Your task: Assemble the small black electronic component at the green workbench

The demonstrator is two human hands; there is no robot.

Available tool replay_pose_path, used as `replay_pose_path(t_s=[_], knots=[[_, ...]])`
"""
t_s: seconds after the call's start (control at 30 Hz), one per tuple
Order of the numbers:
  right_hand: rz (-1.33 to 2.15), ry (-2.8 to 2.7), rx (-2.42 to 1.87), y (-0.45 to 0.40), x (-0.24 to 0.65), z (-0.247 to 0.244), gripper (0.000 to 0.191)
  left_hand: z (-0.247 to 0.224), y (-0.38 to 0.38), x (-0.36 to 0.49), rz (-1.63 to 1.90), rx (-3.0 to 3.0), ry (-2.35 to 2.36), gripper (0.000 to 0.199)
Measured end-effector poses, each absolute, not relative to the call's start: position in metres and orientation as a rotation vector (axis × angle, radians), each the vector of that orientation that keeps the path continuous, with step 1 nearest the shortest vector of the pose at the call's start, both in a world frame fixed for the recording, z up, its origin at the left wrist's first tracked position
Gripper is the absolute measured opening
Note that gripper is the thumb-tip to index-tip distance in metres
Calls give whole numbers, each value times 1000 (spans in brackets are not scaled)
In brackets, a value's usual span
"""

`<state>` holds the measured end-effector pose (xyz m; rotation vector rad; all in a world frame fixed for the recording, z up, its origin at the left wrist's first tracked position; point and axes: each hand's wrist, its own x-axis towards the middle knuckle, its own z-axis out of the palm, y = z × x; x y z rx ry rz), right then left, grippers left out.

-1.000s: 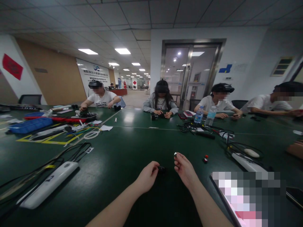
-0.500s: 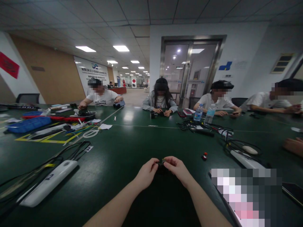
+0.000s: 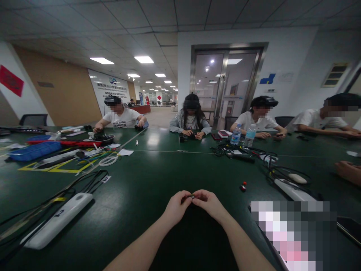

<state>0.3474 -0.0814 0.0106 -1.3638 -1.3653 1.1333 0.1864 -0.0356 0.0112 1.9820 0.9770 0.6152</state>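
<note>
My left hand (image 3: 177,206) and my right hand (image 3: 210,204) meet above the dark green table (image 3: 135,195), fingertips almost touching. Both are closed in a pinch around a small greyish piece (image 3: 192,196), which shows as a sliver between them and is too small to name. To the right of my hands, a small red and black object (image 3: 243,186) lies on the table.
A white power strip (image 3: 60,218) with black cables is at left; another power strip (image 3: 293,190) lies at right. A pixelated device (image 3: 282,226) sits near right. Blue trays (image 3: 35,151) stand far left, water bottles (image 3: 249,135) farther back. Several people sit around.
My hands have drawn slightly closer together, narrowing the gap between their fingertips. The small piece shows less now. At far right, a seated person's hands have moved lower.
</note>
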Motion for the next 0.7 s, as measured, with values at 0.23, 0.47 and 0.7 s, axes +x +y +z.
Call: replay_pose_path(t_s=[0.23, 0.47, 0.7], knots=[[1024, -1252, -1443, -76, 351, 1, 28, 12, -31, 182, 585, 2036, 1005, 25], [1113, -1170, -1439, -75, 356, 1, 31, 7, 5, 140, 552, 2124, 1109, 29], [1129, -1172, -1450, -76, 357, 3, 32, 4, 50, 40, 692, 2078, 1486, 31]])
